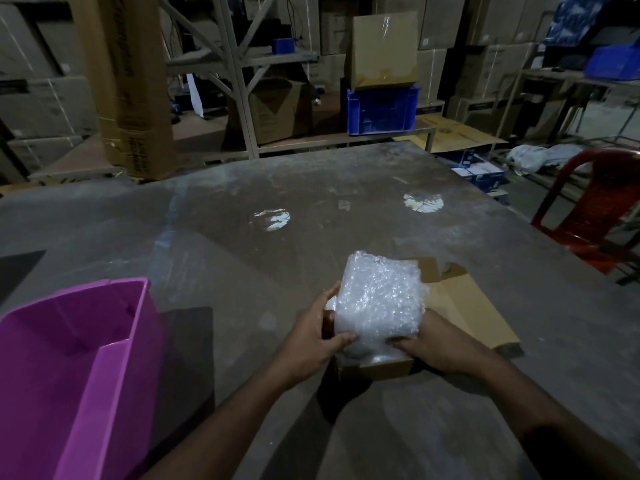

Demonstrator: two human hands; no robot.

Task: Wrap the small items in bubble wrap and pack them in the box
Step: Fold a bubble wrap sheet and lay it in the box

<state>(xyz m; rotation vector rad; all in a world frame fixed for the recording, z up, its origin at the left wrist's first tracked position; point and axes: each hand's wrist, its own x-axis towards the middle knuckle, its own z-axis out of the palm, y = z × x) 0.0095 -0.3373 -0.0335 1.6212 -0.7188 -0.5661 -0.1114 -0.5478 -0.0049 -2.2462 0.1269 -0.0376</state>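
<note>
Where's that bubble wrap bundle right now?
In the head view, the bubble wrap bundle sits right of centre, gripped by the left hand and right hand over the open cardboard box on the table.

There is a single view, from a wide-angle camera worn on the person's head. It looks forward and down across the grey tabletop (311,209), close above its near part, so both forearms enter from the bottom edge and the hands sit just below the middle. A purple bin (69,358) fills the near left corner. The far half of the frame takes in shelving and stacked cartons, with a red chair (595,209) at the far right. Straight lines bow toward the edges.
</note>
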